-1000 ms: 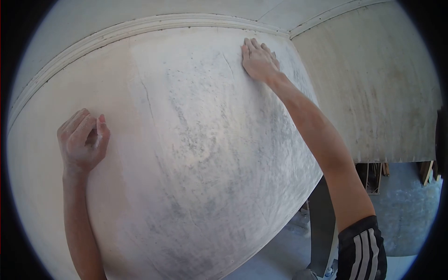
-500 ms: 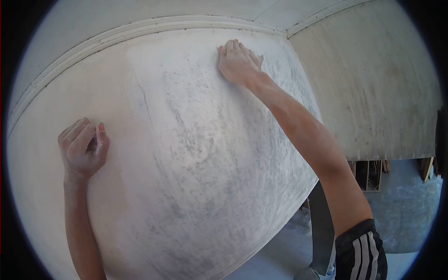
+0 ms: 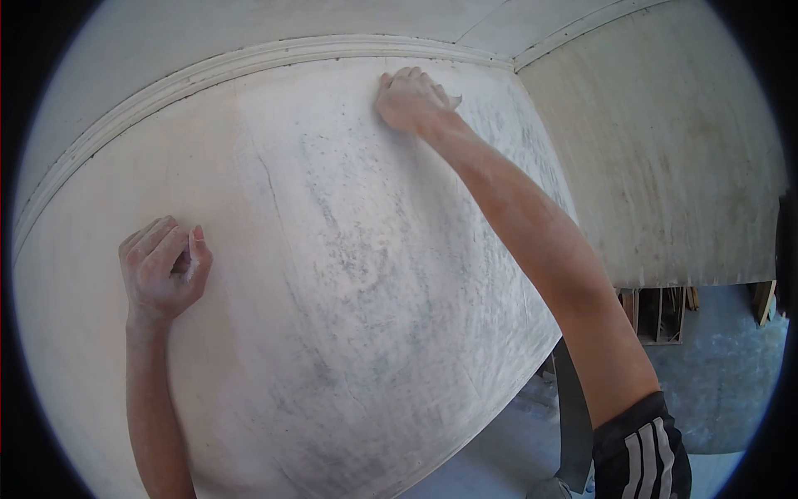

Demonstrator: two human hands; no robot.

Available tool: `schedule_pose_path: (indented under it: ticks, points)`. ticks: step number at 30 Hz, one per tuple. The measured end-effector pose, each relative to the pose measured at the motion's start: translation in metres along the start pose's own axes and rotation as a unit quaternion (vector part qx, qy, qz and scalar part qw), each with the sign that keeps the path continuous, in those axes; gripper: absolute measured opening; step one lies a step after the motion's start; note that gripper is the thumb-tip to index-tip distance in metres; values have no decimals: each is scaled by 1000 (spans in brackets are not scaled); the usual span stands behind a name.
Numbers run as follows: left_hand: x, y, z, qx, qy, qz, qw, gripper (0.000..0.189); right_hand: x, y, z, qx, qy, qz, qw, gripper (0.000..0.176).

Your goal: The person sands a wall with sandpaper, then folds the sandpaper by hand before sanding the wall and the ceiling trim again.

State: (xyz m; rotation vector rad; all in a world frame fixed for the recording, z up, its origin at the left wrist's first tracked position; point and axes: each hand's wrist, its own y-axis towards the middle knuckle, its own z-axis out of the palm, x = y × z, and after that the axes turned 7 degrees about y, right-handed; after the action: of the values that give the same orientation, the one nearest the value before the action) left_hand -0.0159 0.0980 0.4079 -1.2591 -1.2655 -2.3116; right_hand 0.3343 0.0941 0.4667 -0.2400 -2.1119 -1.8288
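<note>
High on the white wall point(image 3: 274, 349), my right hand point(image 3: 411, 100) presses flat against the surface just below the moulding. A thin pale corner of what looks like a sheet of sandpaper point(image 3: 455, 101) pokes out beside its fingers; the rest is hidden under the palm. My left hand point(image 3: 165, 270) is curled into a loose fist against the wall's left part, dusted white. Nothing shows in the hollow between its thumb and fingers. Grey streaks and specks cover the wall's middle and right, with a thin crack left of them.
A ceiling moulding point(image 3: 332, 48) runs along the top of the wall to a corner. Right of it hangs a stained beige wall section point(image 3: 665, 150). Below are wooden frames point(image 3: 661, 314), a grey-blue surface point(image 3: 719, 366) and a dark upright panel point(image 3: 575, 416).
My right hand has slid a little left along the wall, still pressed to it. My left hand keeps its curled shape; the view has shifted slightly.
</note>
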Motion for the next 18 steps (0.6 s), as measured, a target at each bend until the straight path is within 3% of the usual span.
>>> schedule_pose_path:
  ticks: [4, 7, 10, 13, 16, 18]
  points:
    - [-1, 2, 3, -11, 2, 3, 1000, 35, -5, -23, 19, -85, 19, -122, 989, 57]
    - [-2, 3, 3, -10, -6, -3, 1000, 35, 6, 9, 8, -36, 33, -23, 999, 56]
    - [0, -1, 1, -5, 3, 0, 1000, 35, 32, -19, 15, -11, -79, -98, 992, 55]
    - [-2, 2, 2, -7, 7, -5, 1000, 35, 18, -30, 23, -116, -2, -169, 979, 54]
    - [-3, -1, 1, -6, -5, -9, 1000, 35, 23, -10, 13, -55, 7, -100, 993, 53]
    - [-5, -1, 1, -13, -9, -7, 1000, 35, 31, -34, 25, -83, -62, -138, 985, 52]
